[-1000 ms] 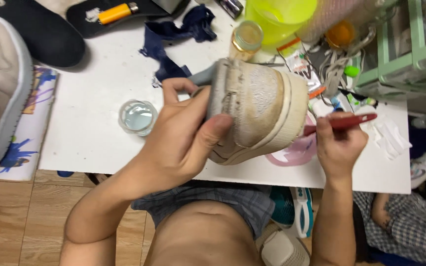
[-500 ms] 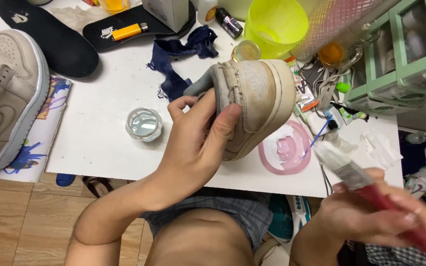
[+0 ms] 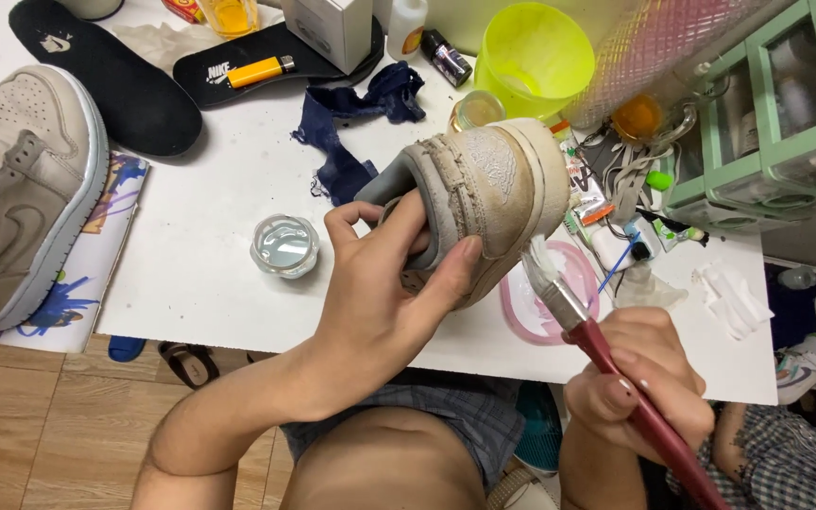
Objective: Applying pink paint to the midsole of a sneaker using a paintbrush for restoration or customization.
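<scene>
The beige sneaker (image 3: 484, 203) is held up above the near edge of the white table (image 3: 219, 227), heel toward the camera, its suede upper rough and grubby and its thick rubber sole a smooth off-white. The left hand (image 3: 380, 302) is clamped on it, thumb pressed along the heel and fingers curled into the grey padded collar. The right hand (image 3: 639, 378) is closed around the glossy red handle of a paintbrush (image 3: 597, 345), whose metal ferrule and pale bristles reach up to the sole's edge; whether the bristles actually touch the rubber is hard to say from this angle.

Just under the shoe lies a shallow round pink dish (image 3: 550, 302). To the left of the hand sits a small clear glass jar (image 3: 284, 246) with a pale liquid. A crumpled strip of dark blue cloth (image 3: 351, 132) lies behind the shoe, near a translucent yellow-green plastic cup (image 3: 533, 57). At the far left stands the matching sneaker (image 3: 21, 189), partly on a sheet of blue-painted paper, with two flat black insoles (image 3: 115, 80) beyond it, one carrying a yellow lighter (image 3: 260, 71).
</scene>
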